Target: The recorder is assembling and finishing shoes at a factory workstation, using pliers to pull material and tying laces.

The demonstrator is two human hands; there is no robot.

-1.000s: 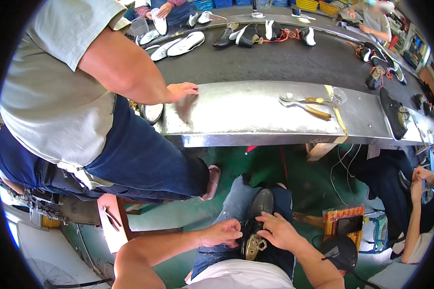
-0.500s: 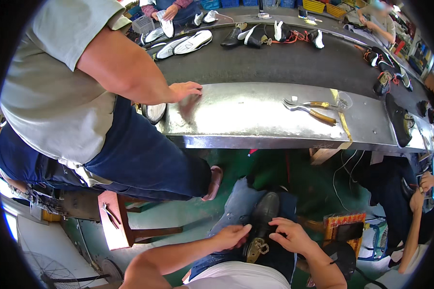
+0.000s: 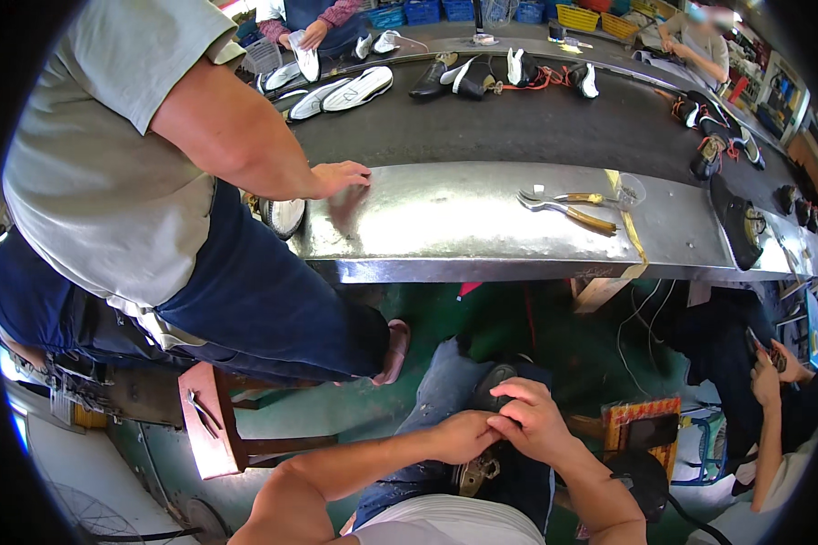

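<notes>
A black shoe (image 3: 493, 377) lies on my lap, its rounded toe pointing away from me. At its near end a brass-coloured metal piece (image 3: 478, 472) shows. Over the shoe's middle my two hands meet and cover much of it. My left hand (image 3: 468, 436) is closed at the shoe's left side, its fingertips hidden. My right hand (image 3: 531, 420) reaches across from the right with bent fingers pinched together against the left hand. Whatever lies between the fingers is too small or hidden to make out.
A metal bench (image 3: 445, 218) ahead bears pincers (image 3: 573, 213) and a small clear cup (image 3: 632, 189). Beyond it, a dark belt (image 3: 427, 132) carries several shoes. A person (image 3: 109, 200) stands close at left. Pliers (image 3: 204, 413) lie on a wooden stool (image 3: 211, 454); another person (image 3: 773, 391) works at right.
My right hand has moved left over the shoe and my left hand slightly right, so they now meet. Both hands' fingers have closed in. The view has shifted slightly.
</notes>
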